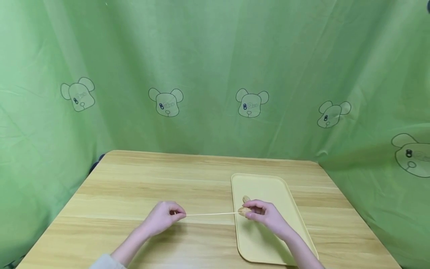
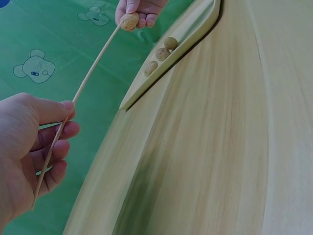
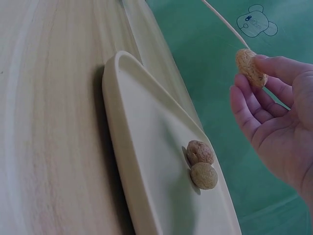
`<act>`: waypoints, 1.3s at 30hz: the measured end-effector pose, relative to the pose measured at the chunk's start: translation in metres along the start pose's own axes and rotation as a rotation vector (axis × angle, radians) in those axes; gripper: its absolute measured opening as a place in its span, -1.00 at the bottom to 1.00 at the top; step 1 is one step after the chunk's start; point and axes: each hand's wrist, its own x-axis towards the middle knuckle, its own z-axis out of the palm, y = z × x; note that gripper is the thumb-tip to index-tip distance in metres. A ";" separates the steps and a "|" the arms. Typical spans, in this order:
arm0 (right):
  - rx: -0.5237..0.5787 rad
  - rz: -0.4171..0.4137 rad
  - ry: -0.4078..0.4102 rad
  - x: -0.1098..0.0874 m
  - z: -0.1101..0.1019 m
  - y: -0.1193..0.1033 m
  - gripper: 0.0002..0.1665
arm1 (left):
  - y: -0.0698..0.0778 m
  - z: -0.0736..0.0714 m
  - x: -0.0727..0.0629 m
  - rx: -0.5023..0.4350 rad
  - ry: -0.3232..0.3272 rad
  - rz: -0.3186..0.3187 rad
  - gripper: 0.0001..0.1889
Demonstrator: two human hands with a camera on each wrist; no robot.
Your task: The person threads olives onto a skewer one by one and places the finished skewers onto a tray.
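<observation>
A thin wooden skewer (image 1: 211,214) stretches nearly level between the two hands above the table. My left hand (image 1: 164,216) pinches it between thumb and index finger, its rear part lying across the other fingers in the left wrist view. In my right hand (image 1: 267,216), thumb and fingertips grip a tan, wrinkled food ball (image 3: 250,67) over the tray. The skewer's far end meets this ball; how deep the tip goes is hidden. Several similar balls (image 2: 163,54) sit together on the beige tray (image 1: 258,183), partly hidden by the right hand in the head view.
The tray, with a low raised rim, lies on the right part of a wood-grain table (image 1: 151,175). A green curtain (image 1: 208,48) with printed bear faces hangs behind the table and along both sides.
</observation>
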 end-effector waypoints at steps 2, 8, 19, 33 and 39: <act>-0.002 0.000 -0.004 0.000 0.001 0.000 -0.58 | -0.001 0.000 0.000 0.000 0.002 -0.005 -0.90; -0.009 0.001 -0.012 -0.001 0.002 0.000 -0.58 | -0.002 -0.001 -0.001 -0.003 -0.004 0.000 -0.89; -0.006 0.005 -0.016 0.000 0.005 0.000 -0.57 | -0.003 -0.003 -0.001 0.000 -0.011 -0.012 -0.89; 0.118 -0.072 0.003 0.004 0.013 0.002 -0.60 | 0.000 -0.001 0.002 0.002 -0.001 -0.015 -0.88; 0.119 -0.099 0.026 0.006 0.017 0.005 -0.64 | -0.001 0.002 0.002 0.000 0.025 0.001 -0.90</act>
